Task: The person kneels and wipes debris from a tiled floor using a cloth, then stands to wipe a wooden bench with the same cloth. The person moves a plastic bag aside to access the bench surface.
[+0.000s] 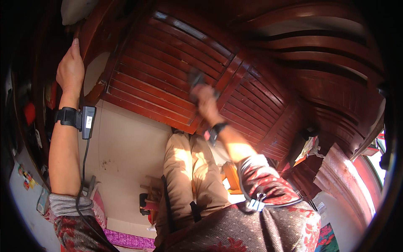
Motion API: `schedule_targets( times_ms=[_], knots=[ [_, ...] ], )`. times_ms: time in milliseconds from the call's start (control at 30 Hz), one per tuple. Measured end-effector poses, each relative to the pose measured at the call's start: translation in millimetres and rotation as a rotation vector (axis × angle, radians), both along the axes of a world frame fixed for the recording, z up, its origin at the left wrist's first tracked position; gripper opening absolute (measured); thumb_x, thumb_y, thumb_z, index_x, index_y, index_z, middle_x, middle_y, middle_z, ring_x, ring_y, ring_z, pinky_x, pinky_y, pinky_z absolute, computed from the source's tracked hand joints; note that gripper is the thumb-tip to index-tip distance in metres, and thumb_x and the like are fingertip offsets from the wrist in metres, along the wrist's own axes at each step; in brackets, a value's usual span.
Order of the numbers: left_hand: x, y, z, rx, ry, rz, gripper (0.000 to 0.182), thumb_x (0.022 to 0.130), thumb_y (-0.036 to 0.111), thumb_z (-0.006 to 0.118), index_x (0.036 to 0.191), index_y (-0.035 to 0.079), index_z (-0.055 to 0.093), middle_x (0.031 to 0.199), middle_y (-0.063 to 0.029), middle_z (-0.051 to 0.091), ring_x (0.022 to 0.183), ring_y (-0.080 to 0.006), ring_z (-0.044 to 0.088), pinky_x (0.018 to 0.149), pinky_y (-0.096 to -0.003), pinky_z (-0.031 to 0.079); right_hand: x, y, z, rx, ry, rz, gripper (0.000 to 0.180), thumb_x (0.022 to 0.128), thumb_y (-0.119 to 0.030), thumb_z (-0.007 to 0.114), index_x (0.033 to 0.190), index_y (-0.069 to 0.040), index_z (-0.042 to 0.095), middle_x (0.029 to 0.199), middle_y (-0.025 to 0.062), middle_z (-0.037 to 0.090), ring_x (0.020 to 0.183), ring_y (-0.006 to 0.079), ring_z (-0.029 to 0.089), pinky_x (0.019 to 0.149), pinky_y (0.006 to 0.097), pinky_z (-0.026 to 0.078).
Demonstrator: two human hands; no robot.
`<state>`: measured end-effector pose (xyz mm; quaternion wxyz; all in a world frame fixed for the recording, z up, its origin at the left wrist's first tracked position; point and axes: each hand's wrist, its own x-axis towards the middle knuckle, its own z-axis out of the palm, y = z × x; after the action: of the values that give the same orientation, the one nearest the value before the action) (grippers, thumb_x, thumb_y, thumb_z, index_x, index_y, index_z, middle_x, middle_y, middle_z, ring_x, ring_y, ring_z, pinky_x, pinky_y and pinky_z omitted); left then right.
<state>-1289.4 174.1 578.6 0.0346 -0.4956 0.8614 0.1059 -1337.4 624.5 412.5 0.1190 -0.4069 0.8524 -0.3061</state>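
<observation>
A glossy red-brown wooden bench (157, 69) with a slatted seat spreads before me. My left hand (70, 69) is closed around the edge of its curved wooden armrest (96, 23) at the upper left. Over the middle of the seat, my right hand (206, 102) is blurred by motion. It grips a dark object (195, 78), too smeared to name, which is held at or just above the slats. A small yellowish scrap (184, 62) lies on the slats beyond that hand.
The bench's curved backrest slats (315, 42) rise at the right. Light floor tiles (126, 148) with dark specks lie below the seat. Other items include a small wooden stool (152, 197), a pink curtain (337, 176) and a cable (84, 167) along my left forearm.
</observation>
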Motion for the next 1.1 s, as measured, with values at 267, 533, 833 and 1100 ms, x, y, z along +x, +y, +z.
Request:
schedule_targets(
  times_ms=[267,533,833,1100],
  knots=[
    [-3,4,6,0.031,-0.010,0.022,0.065,0.099,0.063,0.023,0.131,0.022,0.063,0.124,-0.0141,0.066,0.119,-0.0377,0.057,0.099,-0.0442,0.044,29,40,50,-0.094,-0.343,0.161,0.046,0.062,0.010,0.052,0.102,-0.007,0.067,0.107,0.0133,0.064,0.103,0.0362,0.056,0.088,0.0468,0.046],
    [2,-4,-2,0.059,0.034,0.001,0.065,0.100,0.061,0.024,0.135,0.019,0.060,0.132,-0.0134,0.061,0.125,-0.0367,0.053,0.103,-0.0426,0.042,-121,57,20,0.101,0.016,-0.443,0.052,0.071,0.009,0.052,0.117,-0.011,0.066,0.116,0.0154,0.060,0.110,0.0383,0.053,0.095,0.0462,0.044],
    [3,-9,-5,0.080,0.056,-0.020,0.067,0.101,0.059,0.028,0.136,0.010,0.058,0.136,-0.0155,0.059,0.127,-0.0356,0.052,0.104,-0.0395,0.041,-70,45,4,0.050,0.006,-0.514,0.060,0.070,0.014,0.055,0.125,-0.009,0.063,0.117,0.0127,0.055,0.110,0.0359,0.051,0.094,0.0447,0.041],
    [19,-40,-26,0.064,0.118,-0.087,0.068,0.102,0.058,0.028,0.140,0.007,0.052,0.141,-0.0175,0.054,0.133,-0.0340,0.048,0.110,-0.0362,0.036,-97,38,8,-0.092,0.081,-0.621,0.052,0.075,0.009,0.054,0.124,-0.005,0.062,0.127,0.0152,0.055,0.116,0.0361,0.049,0.096,0.0462,0.040]
  ],
)
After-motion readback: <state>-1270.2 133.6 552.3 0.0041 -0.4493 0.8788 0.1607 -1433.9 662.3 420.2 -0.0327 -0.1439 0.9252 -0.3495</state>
